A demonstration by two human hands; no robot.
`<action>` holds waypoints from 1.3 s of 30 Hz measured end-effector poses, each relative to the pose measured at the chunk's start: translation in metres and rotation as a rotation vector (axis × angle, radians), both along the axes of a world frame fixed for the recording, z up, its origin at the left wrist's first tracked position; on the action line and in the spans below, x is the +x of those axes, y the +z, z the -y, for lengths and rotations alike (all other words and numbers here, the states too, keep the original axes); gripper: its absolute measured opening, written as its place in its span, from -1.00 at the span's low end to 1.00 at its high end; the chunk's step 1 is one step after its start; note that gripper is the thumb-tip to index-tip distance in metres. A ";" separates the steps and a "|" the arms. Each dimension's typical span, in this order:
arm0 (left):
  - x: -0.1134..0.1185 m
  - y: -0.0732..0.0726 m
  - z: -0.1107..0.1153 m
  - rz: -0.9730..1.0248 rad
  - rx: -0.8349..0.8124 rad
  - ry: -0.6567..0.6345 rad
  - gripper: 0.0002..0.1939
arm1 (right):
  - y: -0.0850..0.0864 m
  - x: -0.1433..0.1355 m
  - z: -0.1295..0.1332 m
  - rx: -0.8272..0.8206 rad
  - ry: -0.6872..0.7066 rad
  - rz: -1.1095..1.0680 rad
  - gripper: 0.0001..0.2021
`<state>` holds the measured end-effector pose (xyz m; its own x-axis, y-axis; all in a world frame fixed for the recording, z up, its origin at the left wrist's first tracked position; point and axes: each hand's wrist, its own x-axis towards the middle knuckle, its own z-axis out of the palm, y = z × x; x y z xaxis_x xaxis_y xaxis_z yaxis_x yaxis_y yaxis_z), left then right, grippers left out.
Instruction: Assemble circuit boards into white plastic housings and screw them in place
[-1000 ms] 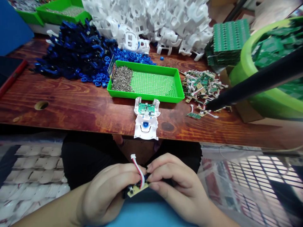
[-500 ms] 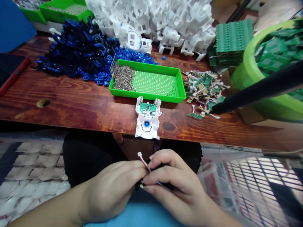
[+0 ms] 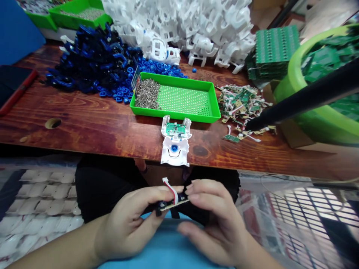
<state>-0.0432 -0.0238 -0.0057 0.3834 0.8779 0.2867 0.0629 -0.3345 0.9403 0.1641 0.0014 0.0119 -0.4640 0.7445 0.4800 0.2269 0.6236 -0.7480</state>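
Left hand: fingers closed on one small circuit board, tilted, with red-and-white cable, before the blue-clothed lap. Right hand: half open, thumb apart, fingertips at the board's other end. Beyond, on the wooden table: white plastic housing; green perforated tray, part-filled with screws.

The left hand and right hand are both bare, with plain, ungloved fingers and smooth backs, and the left forearm and right forearm are uncovered as far as they show. Over the front of the body lies a light blue garment, matt and plain, its surface lightly creased. The legs are clothed in loose black trousers, dull and unpatterned, with soft folds and a slightly wavy outline at the outer edge of the right leg.
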 end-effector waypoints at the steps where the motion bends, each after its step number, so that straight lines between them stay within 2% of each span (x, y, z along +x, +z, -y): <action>1: 0.000 -0.001 0.001 0.047 -0.019 -0.003 -0.54 | -0.001 -0.001 0.000 0.050 0.012 0.022 -0.51; 3: 0.002 -0.002 0.002 0.133 -0.064 -0.003 -0.53 | -0.003 -0.002 0.000 0.148 0.025 0.063 -0.48; 7: 0.011 0.002 0.000 0.230 -0.130 0.030 -0.58 | -0.007 -0.006 -0.001 0.287 -0.043 0.102 -0.52; 12: 0.016 0.010 -0.003 0.089 -0.074 0.176 -0.74 | -0.003 -0.006 -0.003 0.381 -0.103 0.150 -0.58; 14: 0.012 0.013 -0.006 -0.025 -0.036 0.195 -0.77 | 0.001 -0.006 -0.005 0.348 -0.072 0.172 -0.55; 16: 0.003 0.018 -0.013 -0.174 0.074 0.163 -0.77 | 0.004 -0.006 -0.008 0.279 -0.025 0.182 -0.53; 18: -0.008 0.025 -0.024 -0.318 0.274 0.089 -0.75 | 0.007 -0.006 -0.013 0.207 0.055 0.183 -0.53; 20: -0.017 0.032 -0.037 -0.349 0.459 -0.007 -0.77 | 0.010 -0.007 -0.017 0.145 0.142 0.170 -0.54; 21: -0.020 0.035 -0.044 -0.332 0.500 -0.049 -0.77 | 0.012 -0.007 -0.019 0.113 0.176 0.157 -0.54; 23: -0.023 0.039 -0.056 -0.284 0.495 -0.088 -0.75 | 0.015 -0.007 -0.024 0.031 0.216 0.106 -0.52; 27: -0.015 0.041 -0.073 -0.172 0.330 -0.095 -0.66 | 0.015 -0.004 -0.033 -0.135 0.257 -0.026 -0.50; 29: -0.010 0.039 -0.077 -0.115 0.187 -0.036 -0.66 | 0.012 -0.001 -0.038 -0.168 0.182 -0.077 -0.51; 32: -0.007 0.035 -0.078 -0.170 -0.012 0.196 -0.69 | 0.007 0.003 -0.052 -0.142 -0.070 -0.111 -0.54; 35: -0.009 0.031 -0.076 -0.348 0.011 0.424 -0.77 | 0.005 0.004 -0.071 -0.076 -0.327 -0.134 -0.57; 37: -0.010 0.028 -0.076 -0.463 0.000 0.442 -0.79 | 0.004 0.001 -0.083 -0.041 -0.398 -0.088 -0.59; 39: -0.009 0.026 -0.078 -0.569 -0.076 0.393 -0.73 | 0.003 -0.002 -0.090 -0.029 -0.369 0.015 -0.62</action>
<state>-0.0522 0.0538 0.0200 0.1051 0.9922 0.0676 0.6563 -0.1203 0.7448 0.1617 0.0919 0.0152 -0.1683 0.8762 0.4516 0.4439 0.4764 -0.7589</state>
